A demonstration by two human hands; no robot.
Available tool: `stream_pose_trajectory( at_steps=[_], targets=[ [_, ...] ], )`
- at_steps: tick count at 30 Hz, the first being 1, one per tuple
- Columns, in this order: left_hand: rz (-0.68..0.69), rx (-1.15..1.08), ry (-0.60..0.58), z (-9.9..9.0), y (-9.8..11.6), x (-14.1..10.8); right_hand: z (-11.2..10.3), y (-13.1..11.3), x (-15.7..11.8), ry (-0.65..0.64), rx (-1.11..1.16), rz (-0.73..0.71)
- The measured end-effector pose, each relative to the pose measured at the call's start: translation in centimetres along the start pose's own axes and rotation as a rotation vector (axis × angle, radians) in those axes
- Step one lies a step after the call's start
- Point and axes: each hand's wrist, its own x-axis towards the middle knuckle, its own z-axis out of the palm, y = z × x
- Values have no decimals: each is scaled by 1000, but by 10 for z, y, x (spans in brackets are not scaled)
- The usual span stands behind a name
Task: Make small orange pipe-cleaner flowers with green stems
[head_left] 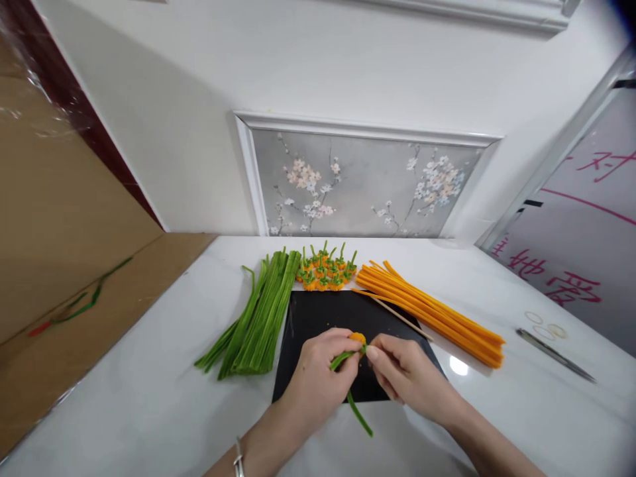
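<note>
Above a black mat (311, 318), my left hand (322, 368) pinches an orange pipe-cleaner pumpkin (357, 338) together with a green pipe cleaner (358, 416), whose tail hangs below the fingers. My right hand (410, 371) has thumb and forefinger closed on the green part at the pumpkin's side. The fingers cover most of the small piece. Behind the mat stand several finished-looking orange pumpkins (322, 271) with green stems.
A bundle of green pipe cleaners (263, 318) lies left of the mat, a bundle of orange pipe cleaners (432, 308) right. A thin wooden stick (402, 318) crosses the mat's right corner. Farther right are tweezers (556, 356) and several rubber bands (546, 329). A wall panel (372, 179) closes the back.
</note>
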Motion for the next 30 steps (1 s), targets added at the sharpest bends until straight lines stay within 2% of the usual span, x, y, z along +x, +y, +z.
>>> stream_pose_trajectory(
  at_steps=[2, 5, 10, 15, 18, 20, 23, 27, 30],
  targets=[
    [69, 64, -12, 0, 1, -2, 3, -1, 0, 11, -29, -10],
    [74, 74, -47, -1, 5, -2, 3, -2, 0, 35, -110, -57],
    [-102, 51, -88, -2, 6, -2, 2, -2, -1, 94, -329, -208],
    [-227, -74, -227, -4, 3, 1, 2, 0, -2, 141, -782, -484],
    [-308, -167, -320, -5, 3, 4, 0, -2, -3, 128, -1019, -650],
    [-338, -203, -335, -7, 3, 5, -2, -3, -3, 102, -1072, -680],
    [-362, -238, -300, -8, 3, 6, -5, -2, 0, 117, -946, -614],
    [-393, -297, -258, -9, 3, 6, -10, 1, 5, 120, -488, -364],
    [-408, -308, -259, -9, 3, 8, -11, 0, 5, 124, -288, -211]
  ],
)
